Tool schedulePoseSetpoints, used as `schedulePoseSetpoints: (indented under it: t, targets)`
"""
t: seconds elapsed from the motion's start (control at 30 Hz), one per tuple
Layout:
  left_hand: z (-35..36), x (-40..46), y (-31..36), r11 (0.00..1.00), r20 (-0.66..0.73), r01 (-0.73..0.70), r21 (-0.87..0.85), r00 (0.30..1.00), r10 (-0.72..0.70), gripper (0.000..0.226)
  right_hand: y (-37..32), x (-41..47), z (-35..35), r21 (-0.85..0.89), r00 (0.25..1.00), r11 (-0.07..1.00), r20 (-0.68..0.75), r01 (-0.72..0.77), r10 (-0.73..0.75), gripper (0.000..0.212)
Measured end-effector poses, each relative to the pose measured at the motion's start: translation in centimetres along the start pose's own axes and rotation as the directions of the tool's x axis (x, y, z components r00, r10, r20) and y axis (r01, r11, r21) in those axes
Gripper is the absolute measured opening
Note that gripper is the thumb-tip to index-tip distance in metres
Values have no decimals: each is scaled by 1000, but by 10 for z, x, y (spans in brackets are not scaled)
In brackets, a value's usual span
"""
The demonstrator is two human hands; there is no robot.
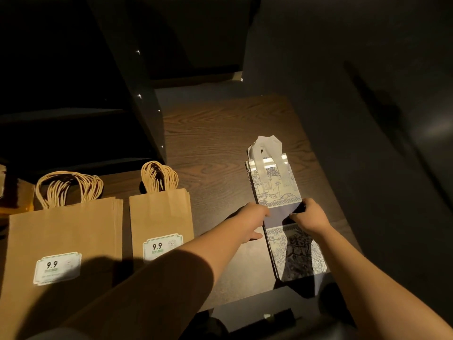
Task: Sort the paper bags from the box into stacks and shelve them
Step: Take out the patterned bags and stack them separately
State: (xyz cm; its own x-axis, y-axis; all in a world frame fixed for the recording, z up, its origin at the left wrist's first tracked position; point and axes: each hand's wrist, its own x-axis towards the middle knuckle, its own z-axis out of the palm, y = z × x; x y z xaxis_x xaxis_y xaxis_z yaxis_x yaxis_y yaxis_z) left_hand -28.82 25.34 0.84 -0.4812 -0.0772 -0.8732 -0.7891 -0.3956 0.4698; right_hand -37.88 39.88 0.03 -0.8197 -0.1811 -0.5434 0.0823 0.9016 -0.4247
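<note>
The stack of blue-and-white printed bags is held flat on the wooden surface between the two hands, its white handles pointing away from them. The left hand is laid along the stack's left edge, fingers fairly straight and pressed against the side; whether anything is pinched there cannot be told. The right hand is curled over the stack's middle fold from the right, fingers bent down onto the paper, thumb hidden.

The step in hand is judged to be squaring this stack. It is best done by pushing both long edges inward evenly, so that no bag is left skewed, and by keeping the fold line pressed flat while the edges are tapped.

Well to the left of the left hand, two sorted stacks of brown paper bags are laid: a narrow one nearer the hand and a wider one beyond it, each with twisted handles and a "9.9" label. These should be left undisturbed. Dark shelving is seen beyond the brown stacks, where the finished stack is presumably to be slid.
</note>
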Motion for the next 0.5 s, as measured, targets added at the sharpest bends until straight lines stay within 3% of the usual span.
schedulePoseSetpoints:
  t: [0.23,0.5]
  targets:
    - [4,-1,-3,998,42,35,45,998,-36,60,5,6,4,-66,999,997,-16,-45,44,35]
    - [-3,-6,-7,981,45,-62,186,997,55,65,3,2,0,-105,994,989,-3,-106,106,58]
